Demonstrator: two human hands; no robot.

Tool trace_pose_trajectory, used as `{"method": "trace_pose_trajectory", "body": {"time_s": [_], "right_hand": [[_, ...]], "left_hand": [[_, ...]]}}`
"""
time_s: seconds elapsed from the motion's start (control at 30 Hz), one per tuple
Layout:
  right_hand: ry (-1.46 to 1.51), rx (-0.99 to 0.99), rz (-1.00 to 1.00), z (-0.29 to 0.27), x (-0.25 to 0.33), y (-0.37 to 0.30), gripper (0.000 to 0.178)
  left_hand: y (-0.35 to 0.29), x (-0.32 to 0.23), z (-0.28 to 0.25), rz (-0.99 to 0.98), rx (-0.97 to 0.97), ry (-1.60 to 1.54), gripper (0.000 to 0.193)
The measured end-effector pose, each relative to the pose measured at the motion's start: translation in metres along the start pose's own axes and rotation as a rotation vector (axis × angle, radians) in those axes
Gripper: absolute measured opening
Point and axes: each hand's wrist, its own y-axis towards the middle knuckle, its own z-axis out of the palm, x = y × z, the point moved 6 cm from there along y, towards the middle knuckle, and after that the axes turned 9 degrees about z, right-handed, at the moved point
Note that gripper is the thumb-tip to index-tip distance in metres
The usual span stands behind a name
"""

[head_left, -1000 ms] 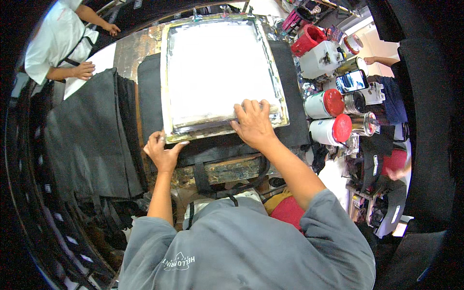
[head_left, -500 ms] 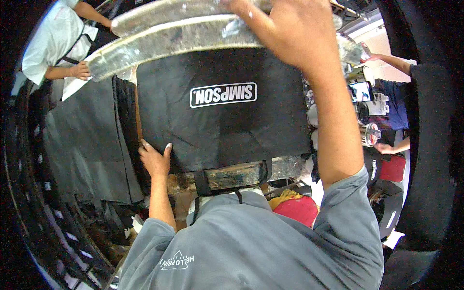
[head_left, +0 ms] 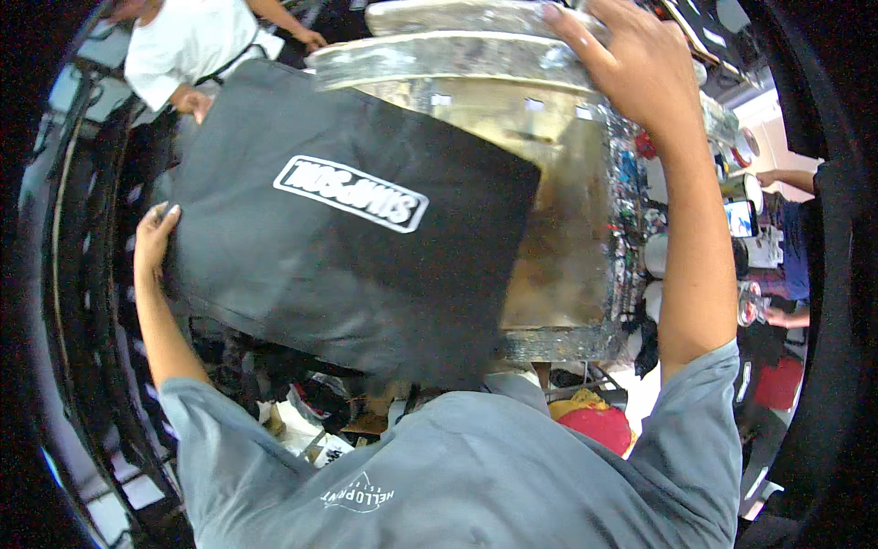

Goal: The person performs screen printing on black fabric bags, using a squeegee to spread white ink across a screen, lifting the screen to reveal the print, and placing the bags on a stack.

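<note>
A black fabric bag [head_left: 247,247], with a white printed rectangle on its upper face, is tilted and hangs partly off the left side of a worn, tan board [head_left: 567,265]. My left hand [head_left: 154,240] pinches the bag's left edge, thumb on top. Up at the far side, my right hand [head_left: 645,73] grips the right end of a screen-printing frame [head_left: 448,59], which is raised on edge, stained and tape-covered. The fingertips behind the frame are partly hidden. A co-worker's hand [head_left: 194,103] is at the bag's far left corner.
Black racks [head_left: 87,302] line the left side. Jars and pots [head_left: 658,256] crowd the board's right edge, near a lit phone [head_left: 741,220]. Another person's hand [head_left: 788,317] is beside a clear jar [head_left: 752,302]. A red and yellow cloth bundle [head_left: 594,423] lies below the board.
The bag has slid left and turned off the board, drawn by my left hand, uncovering the board's right part. The co-worker's hand has gone from the frame's left end to the bag's corner.
</note>
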Motion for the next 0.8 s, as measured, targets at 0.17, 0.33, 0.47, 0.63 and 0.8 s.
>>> {"method": "trace_pose_trajectory", "body": {"time_s": [0.17,0.33,0.47,0.63,0.8], "right_hand": [[-0.005,0.044,0.080,0.002,0.002,-0.007,0.064],[-0.100,0.083,0.111,-0.006,0.003,-0.028,0.065],[-0.009,0.143,0.109,0.000,0.005,-0.017,0.064],[-0.036,0.167,0.126,0.002,0.001,-0.010,0.066],[-0.048,0.182,0.138,0.007,-0.013,0.002,0.070]], "left_hand": [[-0.011,-0.023,-0.078,-0.043,-0.556,1.163,0.073],[-0.145,-0.171,0.081,0.304,-0.260,0.165,0.013],[-0.262,-0.216,0.211,0.640,-0.047,-0.077,0.008],[-0.281,-0.227,0.264,0.481,0.124,-0.048,0.022],[-0.208,-0.174,0.227,0.381,-0.156,0.172,0.040]]}}
